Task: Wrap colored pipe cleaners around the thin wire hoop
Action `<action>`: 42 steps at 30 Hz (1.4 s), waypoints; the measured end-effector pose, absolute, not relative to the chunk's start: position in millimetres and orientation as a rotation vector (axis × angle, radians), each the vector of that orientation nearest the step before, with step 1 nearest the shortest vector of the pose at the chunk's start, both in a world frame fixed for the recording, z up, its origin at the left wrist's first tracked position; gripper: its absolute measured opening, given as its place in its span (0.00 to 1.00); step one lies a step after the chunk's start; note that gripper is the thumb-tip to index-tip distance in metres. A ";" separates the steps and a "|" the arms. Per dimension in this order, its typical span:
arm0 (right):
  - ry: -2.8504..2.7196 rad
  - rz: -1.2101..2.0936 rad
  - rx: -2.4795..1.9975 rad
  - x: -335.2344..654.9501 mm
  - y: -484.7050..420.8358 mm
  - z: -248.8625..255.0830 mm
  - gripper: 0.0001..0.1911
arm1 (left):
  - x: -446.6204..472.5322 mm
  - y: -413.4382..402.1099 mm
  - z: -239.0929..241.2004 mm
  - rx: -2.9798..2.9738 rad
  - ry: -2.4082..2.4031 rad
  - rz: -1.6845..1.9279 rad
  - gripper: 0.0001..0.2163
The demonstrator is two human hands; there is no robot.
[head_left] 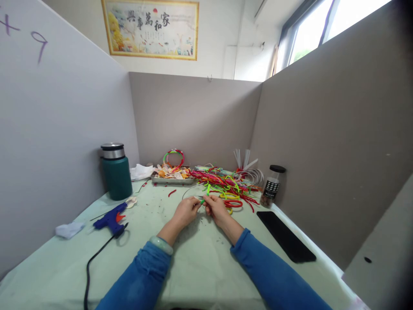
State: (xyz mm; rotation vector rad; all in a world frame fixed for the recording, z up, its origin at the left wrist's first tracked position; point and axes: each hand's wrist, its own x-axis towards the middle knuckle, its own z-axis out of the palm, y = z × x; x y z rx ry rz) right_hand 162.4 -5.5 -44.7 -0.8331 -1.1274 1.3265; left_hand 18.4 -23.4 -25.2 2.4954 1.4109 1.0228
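Observation:
Both my hands meet over the middle of the pale green table [193, 267]. My left hand [186, 212] and my right hand [216, 209] are closed in pinches on a green pipe cleaner [206, 193], which bends upward between them. A thin wire appears to run along it near my left fingertips. Just behind my hands lies a heap of pipe cleaners [226, 183] in red, yellow and green. Both arms wear blue sleeves, and a pale bangle [161, 245] sits on my left wrist.
A blue glue gun [111, 219] with a black cord lies left. Beside it are a crumpled cloth [69, 229] and a green flask [116, 172]. A metal tray [172, 176] of scraps stands at the back. A jar [272, 186] and a black phone [285, 236] lie right. Grey partitions enclose the table.

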 end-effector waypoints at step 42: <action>-1.240 1.484 -0.795 163.6 -10.8 -41.2 0.16 | 16.5 -27.9 -21.2 2.488 1.535 1.081 0.11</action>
